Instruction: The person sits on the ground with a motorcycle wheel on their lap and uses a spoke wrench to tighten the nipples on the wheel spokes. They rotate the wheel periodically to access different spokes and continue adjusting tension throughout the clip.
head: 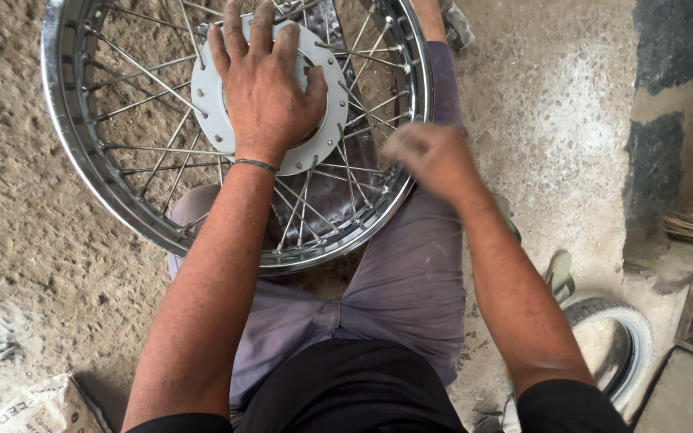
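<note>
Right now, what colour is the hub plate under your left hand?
Pale grey-white, matte, ringed with small holes: the hub plate under the left hand, best seen in the head view.

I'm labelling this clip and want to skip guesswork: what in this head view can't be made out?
- Right hand: motion-blurred, so its grip and anything in it are unreadable.
- Wheel hub: its centre is covered by the left hand, pressed flat.
- Spoked wheel rim: its top is cut off by the frame's upper edge.
- Tyre: partly hidden behind the right forearm.
</note>
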